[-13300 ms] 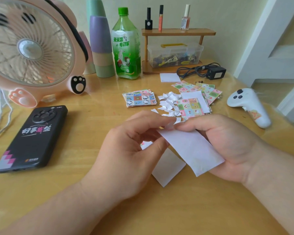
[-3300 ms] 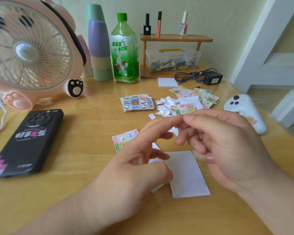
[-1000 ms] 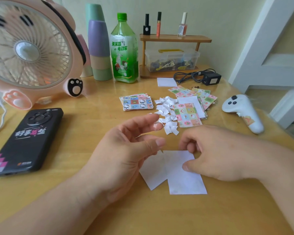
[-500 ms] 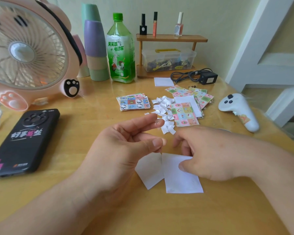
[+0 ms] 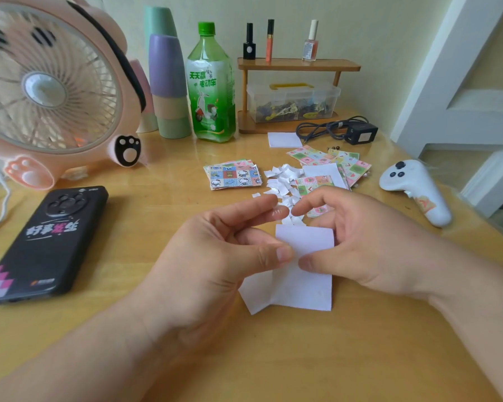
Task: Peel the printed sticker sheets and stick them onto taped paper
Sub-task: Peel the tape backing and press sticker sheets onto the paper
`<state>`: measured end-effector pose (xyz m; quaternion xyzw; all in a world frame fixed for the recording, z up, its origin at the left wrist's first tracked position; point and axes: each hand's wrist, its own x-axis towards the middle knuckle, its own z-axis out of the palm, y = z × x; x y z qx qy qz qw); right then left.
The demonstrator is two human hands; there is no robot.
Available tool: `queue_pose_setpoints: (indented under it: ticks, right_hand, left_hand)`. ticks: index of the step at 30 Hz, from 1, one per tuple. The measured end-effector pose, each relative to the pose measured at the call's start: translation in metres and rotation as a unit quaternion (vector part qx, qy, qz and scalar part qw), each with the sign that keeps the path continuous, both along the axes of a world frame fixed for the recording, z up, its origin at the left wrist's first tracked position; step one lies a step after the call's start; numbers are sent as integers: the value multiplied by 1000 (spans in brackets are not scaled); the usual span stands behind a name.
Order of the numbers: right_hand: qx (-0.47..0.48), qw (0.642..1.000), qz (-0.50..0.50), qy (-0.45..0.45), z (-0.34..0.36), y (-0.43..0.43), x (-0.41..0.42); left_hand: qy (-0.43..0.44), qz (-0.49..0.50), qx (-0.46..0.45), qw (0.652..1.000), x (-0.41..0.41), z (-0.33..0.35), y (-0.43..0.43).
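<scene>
Both hands meet over a white rectangular sheet (image 5: pixel 305 274) above the table's middle. My left hand (image 5: pixel 215 256) pinches its left edge with the thumb, and my right hand (image 5: pixel 363 245) pinches it from the right. A second white piece (image 5: pixel 254 294) lies angled under it on the wood. Behind the hands are a stack of cartoon sticker sheets (image 5: pixel 233 177), a heap of torn white backing scraps (image 5: pixel 282 181) and a pile of green-and-pink sticker sheets (image 5: pixel 331 166) with a white sheet on top.
A black phone (image 5: pixel 45 242) lies at the left, a pink fan (image 5: pixel 47 91) behind it. Stacked cups (image 5: pixel 167 82), a green bottle (image 5: pixel 211 85) and a wooden shelf (image 5: pixel 296 65) stand at the back. A white controller (image 5: pixel 415 190) and a black charger (image 5: pixel 360 133) sit right.
The white sheet lay flat under my right hand's fingers half a second ago; now both hands pinch it and its top edge has come up off the table.
</scene>
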<state>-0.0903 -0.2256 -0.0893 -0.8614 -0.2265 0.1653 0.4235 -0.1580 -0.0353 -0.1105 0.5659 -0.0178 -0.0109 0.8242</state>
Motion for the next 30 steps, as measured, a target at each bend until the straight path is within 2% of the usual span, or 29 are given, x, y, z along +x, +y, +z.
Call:
queue_pose_setpoints:
  ticks: [3,8,16,19,21,23,26,30]
  right_hand:
    - [53,998,3,42,-2,0,1]
    - [80,990,27,115,1,-6,1]
    - [128,977,46,165,6,-11,2]
    - [121,964,86,223,11,-13,0]
    - [109,956,101,255,13,-16,1]
    - [98,948,109,283,16,-19,2]
    - [93,943,127,292,20,-20,-2]
    - [47,957,131,255,18,-13,-8]
  left_hand:
    - [-10,-3,16,1000,0,-1,1]
    - [-22,-9,35,999,-1,-1,4]
    - [-41,-59,39,997,-4,2,6]
    - [-91,-60,115,987,-5,4,11]
    - [-132,-42,205,969,-6,5,12]
    - [-167,-23,257,952,-7,6,12]
    - [-179,-4,224,958,-9,3,6]
    - [-128,0,173,977,-10,-5,-2]
